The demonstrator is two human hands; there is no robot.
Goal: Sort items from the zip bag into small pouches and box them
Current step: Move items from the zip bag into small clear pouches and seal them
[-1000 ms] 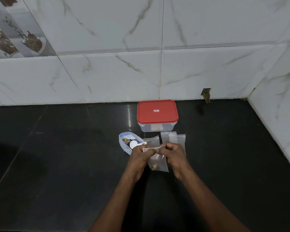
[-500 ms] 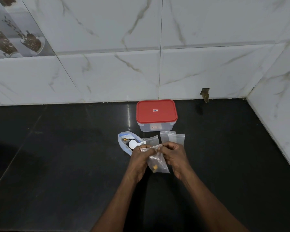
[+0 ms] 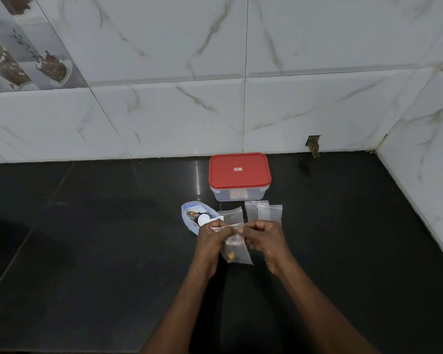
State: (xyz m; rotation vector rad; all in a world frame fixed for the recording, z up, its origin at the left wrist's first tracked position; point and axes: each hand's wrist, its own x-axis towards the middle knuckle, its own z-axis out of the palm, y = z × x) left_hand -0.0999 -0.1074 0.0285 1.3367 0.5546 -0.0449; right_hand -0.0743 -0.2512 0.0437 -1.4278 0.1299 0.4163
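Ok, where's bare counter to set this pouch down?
Black counter lies bare left of the zip bag and right of the empty pouches, up to the side wall. Crowded: the strip between the held pouch and the red-lidded box, where bag and pouches sit.

Single view: head cam, wide-angle, worn by person. Looks fwd + down onto glossy black stone counter [image 3: 87, 251], facing white marble-tiled back wall [image 3: 164, 118]; matching tiled side wall [image 3: 425, 180] at rt. Near: left hand [image 3: 210, 238], right hand [image 3: 265, 238] low-centre, close under lens.
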